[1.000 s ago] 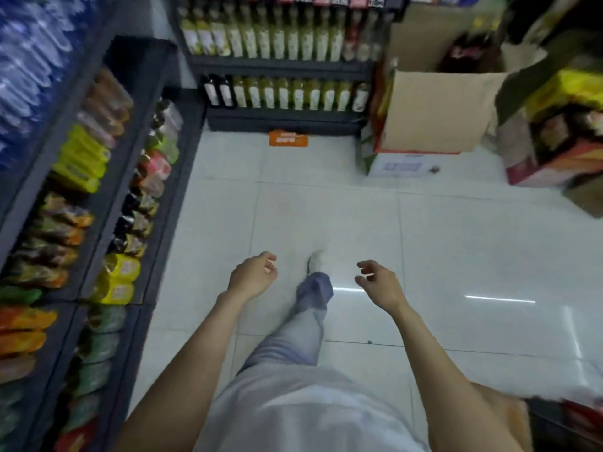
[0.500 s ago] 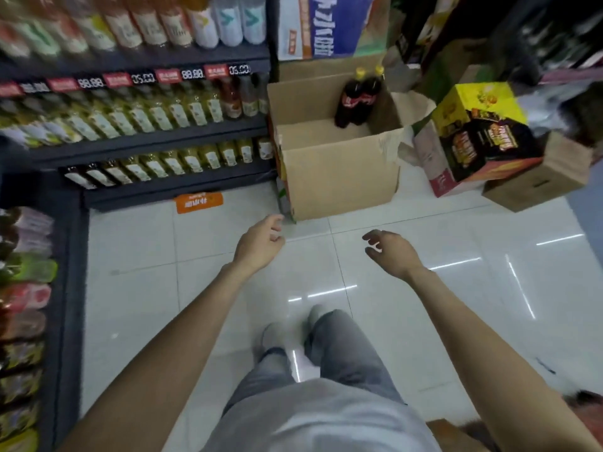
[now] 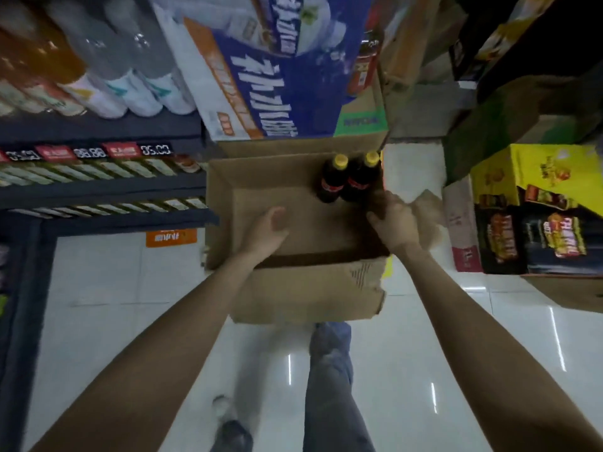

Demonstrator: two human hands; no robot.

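Observation:
An open brown cardboard box stands on the white tiled floor in front of me. Two dark bottles with yellow caps and red labels stand upright in its far right corner. My left hand hovers inside the box over its bare bottom, fingers loosely curled and holding nothing. My right hand reaches in along the box's right wall, just short of the bottles, and nothing is in it. The frame is blurred.
Dark shelves of bottled drinks run along the left. A blue and white carton sits behind the box. Yellow and black cartons and more cardboard boxes stand on the right. My legs are on the floor below.
I have stepped up to the box, which now fills the middle of the view. Both hands moved forward from above the floor into the box's opening.

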